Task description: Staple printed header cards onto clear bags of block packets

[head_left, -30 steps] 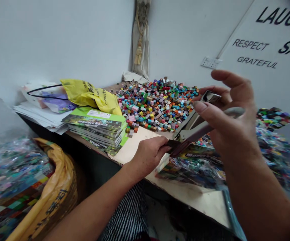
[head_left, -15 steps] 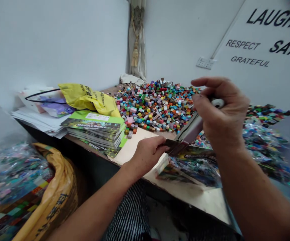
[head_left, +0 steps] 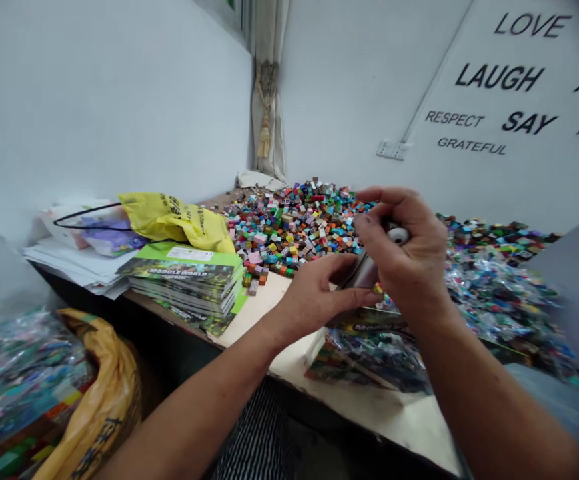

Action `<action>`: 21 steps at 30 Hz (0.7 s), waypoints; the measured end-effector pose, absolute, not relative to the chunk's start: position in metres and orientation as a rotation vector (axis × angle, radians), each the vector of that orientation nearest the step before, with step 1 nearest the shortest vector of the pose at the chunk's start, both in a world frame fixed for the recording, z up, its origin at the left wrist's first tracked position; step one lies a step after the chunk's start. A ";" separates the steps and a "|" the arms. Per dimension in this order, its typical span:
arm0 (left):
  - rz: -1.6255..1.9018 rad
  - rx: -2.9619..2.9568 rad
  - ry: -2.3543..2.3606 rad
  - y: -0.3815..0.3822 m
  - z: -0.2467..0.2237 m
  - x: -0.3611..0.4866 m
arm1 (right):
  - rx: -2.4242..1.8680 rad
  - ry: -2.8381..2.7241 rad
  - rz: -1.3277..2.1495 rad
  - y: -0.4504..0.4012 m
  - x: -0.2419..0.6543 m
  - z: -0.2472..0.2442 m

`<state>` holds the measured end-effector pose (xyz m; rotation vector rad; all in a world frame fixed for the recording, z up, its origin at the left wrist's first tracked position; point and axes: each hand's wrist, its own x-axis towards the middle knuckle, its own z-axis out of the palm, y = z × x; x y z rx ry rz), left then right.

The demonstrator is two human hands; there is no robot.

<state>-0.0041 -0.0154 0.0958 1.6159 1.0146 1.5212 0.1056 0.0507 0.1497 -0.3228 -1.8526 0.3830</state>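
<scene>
My right hand (head_left: 409, 247) is closed around a grey stapler (head_left: 364, 272), and a white rounded end shows in the palm. My left hand (head_left: 317, 293) grips the stapler's front end, its thumb below and fingers above. Directly under both hands stands a clear plastic bag (head_left: 369, 357) of coloured bricks. Along its top runs a dark printed card (head_left: 369, 321), partly covered by my hands and the stapler. Part of the stapler's jaw is hidden behind my left fingers.
A large heap of small coloured bricks (head_left: 294, 223) covers the table's back. To the left lie stacked booklets (head_left: 184, 283), a yellow bag (head_left: 174, 217) and papers (head_left: 79, 263). More bagged bricks (head_left: 499, 293) lie right. A yellow sack (head_left: 104, 393) stands beside the table (head_left: 259, 310).
My left hand has left the card's edge and moved onto the stapler's front end. My right hand still holds the stapler. The view has shifted up and right.
</scene>
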 end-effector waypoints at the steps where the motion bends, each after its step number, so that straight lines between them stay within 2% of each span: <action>1: 1.550 1.595 1.008 -0.016 0.096 -0.003 | -0.332 -1.867 0.429 0.050 0.108 0.151; 5: 1.610 1.516 1.005 -0.017 0.095 0.002 | -0.506 -1.900 0.653 0.049 0.116 0.155; 8: 1.634 1.498 1.036 -0.018 0.096 0.005 | -0.640 -1.875 0.536 0.046 0.115 0.157; 12: 1.686 1.474 1.097 -0.018 0.092 0.008 | -0.614 -1.837 0.363 0.045 0.105 0.154; 21: 1.640 1.565 1.238 -0.011 0.092 0.006 | -0.530 -1.809 0.436 0.053 0.097 0.155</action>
